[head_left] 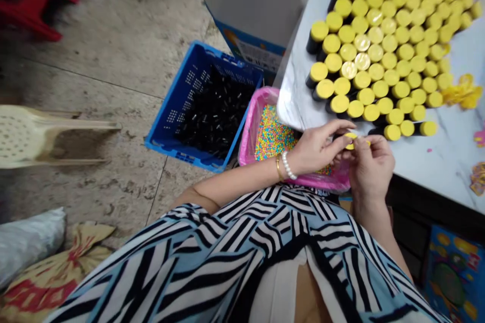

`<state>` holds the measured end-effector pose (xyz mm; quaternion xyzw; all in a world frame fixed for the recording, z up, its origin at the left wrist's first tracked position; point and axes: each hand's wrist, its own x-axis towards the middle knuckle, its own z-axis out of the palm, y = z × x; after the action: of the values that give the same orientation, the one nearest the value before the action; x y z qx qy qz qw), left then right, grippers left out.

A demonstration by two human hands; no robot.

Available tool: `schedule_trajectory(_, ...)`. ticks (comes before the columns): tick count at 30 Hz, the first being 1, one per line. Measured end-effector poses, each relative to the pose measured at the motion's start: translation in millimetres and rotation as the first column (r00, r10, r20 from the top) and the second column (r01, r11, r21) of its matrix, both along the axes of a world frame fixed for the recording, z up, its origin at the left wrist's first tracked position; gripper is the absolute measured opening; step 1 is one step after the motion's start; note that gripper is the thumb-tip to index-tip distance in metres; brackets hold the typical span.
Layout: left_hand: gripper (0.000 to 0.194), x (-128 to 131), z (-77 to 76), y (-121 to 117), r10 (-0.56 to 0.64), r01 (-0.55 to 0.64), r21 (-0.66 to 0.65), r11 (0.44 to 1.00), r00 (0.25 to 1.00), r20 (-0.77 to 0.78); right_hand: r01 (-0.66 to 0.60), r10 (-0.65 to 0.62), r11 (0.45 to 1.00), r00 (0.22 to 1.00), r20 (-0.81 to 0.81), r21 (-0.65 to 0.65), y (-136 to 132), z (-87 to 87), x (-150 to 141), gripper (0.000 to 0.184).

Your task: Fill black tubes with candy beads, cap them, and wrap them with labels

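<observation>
Head view: the left hand [314,150] and right hand [373,166] pinch a round yellow cap [351,136] beside the white marbled worktop [420,169]. Dozens of yellow-capped black cylinders [389,60] stand there, apparently finished; loose black tubes [215,116] in the blue plastic crate [185,156] look unused.

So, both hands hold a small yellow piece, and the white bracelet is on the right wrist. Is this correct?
Almost: the head view shows the white bracelet on the left wrist, not the right. The left hand and right hand do hold a small yellow piece.
</observation>
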<state>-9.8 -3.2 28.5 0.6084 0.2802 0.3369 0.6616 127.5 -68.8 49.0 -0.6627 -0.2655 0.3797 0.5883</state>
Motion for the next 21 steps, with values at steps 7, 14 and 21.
schedule_trajectory(7, 0.035, -12.7, -14.8, 4.9, 0.094, -0.078, 0.419, 0.905, 0.995, -0.019, 0.092, -0.065, 0.980, 0.986, -0.155, 0.178, -14.5, -8.3, -12.8, 0.031)
schedule_trajectory(14, 0.037, -15.4, -13.0, 8.1, 0.062, -0.015, 0.571, 0.821, 0.996, -0.063, -0.227, 0.202, 0.972, 0.932, -0.301, -0.051, 0.6, 13.9, 6.3, 0.035)
schedule_trajectory(21, 0.034, -10.3, -4.5, 0.5, 0.168, -0.017, 0.640, 0.769, 0.970, -0.176, -0.212, 0.205, 0.972, 0.976, -0.072, -0.104, 6.9, 8.5, -2.3, 0.035)
